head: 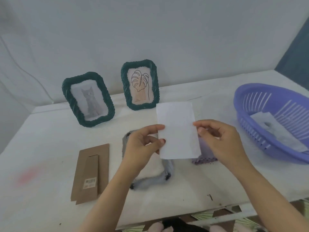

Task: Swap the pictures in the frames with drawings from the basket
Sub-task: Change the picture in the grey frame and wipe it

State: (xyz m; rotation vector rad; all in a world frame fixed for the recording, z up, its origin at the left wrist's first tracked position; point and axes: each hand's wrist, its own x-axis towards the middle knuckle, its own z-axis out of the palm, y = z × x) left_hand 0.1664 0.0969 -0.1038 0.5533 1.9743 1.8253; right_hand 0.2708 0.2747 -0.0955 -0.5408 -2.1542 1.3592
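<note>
A white sheet of paper (178, 129) is held upright above the table, its blank back facing me. My left hand (143, 144) pinches its left edge and my right hand (219, 139) pinches its right edge. Beneath them a pale lilac frame (164, 176) lies face down, largely hidden. At the back stand two dark green woven frames: the left frame (88, 99) shows a grey cat, the right frame (140, 84) a line-drawn leaf. A purple basket (274, 121) on the right holds another paper drawing (274, 131).
A brown cardboard frame backing (91, 173) with its stand lies flat to the left of my hands. The white table (41, 148) ends close in front of me; a white cloth wall rises behind the frames.
</note>
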